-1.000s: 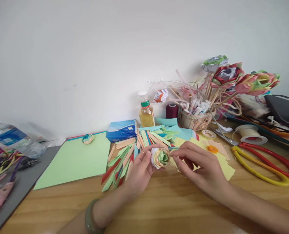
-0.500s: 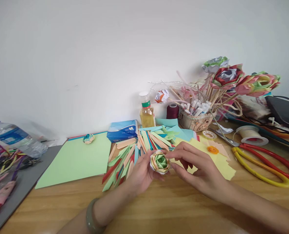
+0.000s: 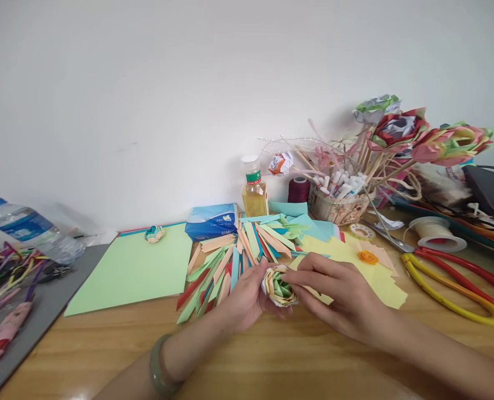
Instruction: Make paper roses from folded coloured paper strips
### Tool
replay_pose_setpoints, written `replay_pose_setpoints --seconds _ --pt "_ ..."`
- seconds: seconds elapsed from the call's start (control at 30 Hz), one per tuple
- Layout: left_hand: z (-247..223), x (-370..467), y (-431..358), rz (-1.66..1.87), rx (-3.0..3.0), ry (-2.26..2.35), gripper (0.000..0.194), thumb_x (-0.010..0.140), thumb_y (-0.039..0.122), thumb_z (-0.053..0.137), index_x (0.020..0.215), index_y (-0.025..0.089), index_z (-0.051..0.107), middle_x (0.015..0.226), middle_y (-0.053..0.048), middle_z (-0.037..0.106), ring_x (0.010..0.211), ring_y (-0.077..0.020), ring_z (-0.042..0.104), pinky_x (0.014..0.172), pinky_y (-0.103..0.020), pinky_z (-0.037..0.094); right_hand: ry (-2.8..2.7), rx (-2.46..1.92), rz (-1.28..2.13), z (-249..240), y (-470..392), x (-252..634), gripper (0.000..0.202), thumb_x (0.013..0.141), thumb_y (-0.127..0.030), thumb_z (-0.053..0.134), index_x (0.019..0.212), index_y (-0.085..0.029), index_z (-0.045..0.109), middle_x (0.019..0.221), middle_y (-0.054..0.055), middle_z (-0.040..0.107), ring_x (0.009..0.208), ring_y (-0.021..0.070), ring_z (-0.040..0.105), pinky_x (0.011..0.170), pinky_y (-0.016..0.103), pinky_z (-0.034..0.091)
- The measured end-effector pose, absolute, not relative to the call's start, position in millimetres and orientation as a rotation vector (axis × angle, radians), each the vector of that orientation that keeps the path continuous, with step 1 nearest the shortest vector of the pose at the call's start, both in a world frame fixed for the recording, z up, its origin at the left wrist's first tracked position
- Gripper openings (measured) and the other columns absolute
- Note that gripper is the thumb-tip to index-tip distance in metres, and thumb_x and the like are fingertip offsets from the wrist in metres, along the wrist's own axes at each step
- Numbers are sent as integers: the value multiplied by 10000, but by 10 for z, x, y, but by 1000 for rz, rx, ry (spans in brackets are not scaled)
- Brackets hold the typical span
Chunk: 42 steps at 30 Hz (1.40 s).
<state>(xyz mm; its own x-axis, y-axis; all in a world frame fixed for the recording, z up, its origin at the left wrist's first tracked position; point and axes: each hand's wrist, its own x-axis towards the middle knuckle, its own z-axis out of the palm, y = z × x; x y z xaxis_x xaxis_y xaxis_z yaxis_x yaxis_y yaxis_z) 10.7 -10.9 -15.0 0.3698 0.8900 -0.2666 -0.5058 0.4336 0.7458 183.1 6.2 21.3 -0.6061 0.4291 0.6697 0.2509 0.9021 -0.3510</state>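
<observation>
A small round paper flower [image 3: 279, 285], green in the middle with cream and white outer layers, is held over the wooden table. My left hand [image 3: 249, 294] grips it from the left and below, thumb at its upper left edge. My right hand [image 3: 338, 291] has its fingers and thumb closed at the flower's right side, with fingertips on its petals. Behind the hands lie many folded paper strips [image 3: 217, 266] in green, peach, red and blue. Yellow paper sheets [image 3: 380, 286] lie partly behind my right hand.
Red and yellow-handled scissors [image 3: 450, 278] and a thread spool [image 3: 436, 233] lie right. A flower basket [image 3: 338, 210], an oil bottle [image 3: 254, 194] and a blue tissue pack [image 3: 212, 221] stand near the wall. Left are green paper [image 3: 134, 272] and a water bottle [image 3: 34, 230].
The view has shifted slightly. The flower is tilted more to the right between my hands, and my right fingertips have moved further over its petals.
</observation>
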Motion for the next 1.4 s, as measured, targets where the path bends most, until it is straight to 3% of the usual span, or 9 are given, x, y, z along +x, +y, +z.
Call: replay_pose_setpoints --seconds 0.27,0.47,0.87,1.23,1.4 --pt "-153 109 -98 960 599 738 397 784 475 570 891 102 650 647 -46 641 472 -138 593 390 -223 468 -2371 -339 -321 244 105 1873 186 868 -145 440 1004 -132 565 708 29 622 558 115 519 468 240 386" --pt "-155 110 -95 946 613 757 437 793 483 552 901 70 647 570 -35 611 432 -135 568 362 -222 450 -2406 -200 -540 148 147 1920 207 842 -143 515 1025 -67 573 728 28 643 586 116 536 465 253 388" --pt "-189 98 -75 927 600 758 440 752 548 563 766 110 596 536 -43 624 390 -141 572 336 -207 449 -2254 -430 95 283 112 1892 237 834 -101 428 1012 -181 562 707 26 590 566 103 541 490 207 430" --pt "-126 107 -112 916 649 789 529 720 576 582 920 92 653 554 -27 609 415 -133 554 346 -217 422 -2379 -365 157 257 99 1858 183 808 -98 459 923 -156 590 697 32 572 573 113 500 500 224 390" --pt "-87 120 -128 930 667 847 556 668 597 621 899 93 658 538 -24 611 414 -133 557 365 -216 423 -2423 -349 113 258 80 1856 172 818 -117 449 909 -153 590 654 19 559 543 118 485 486 232 369"
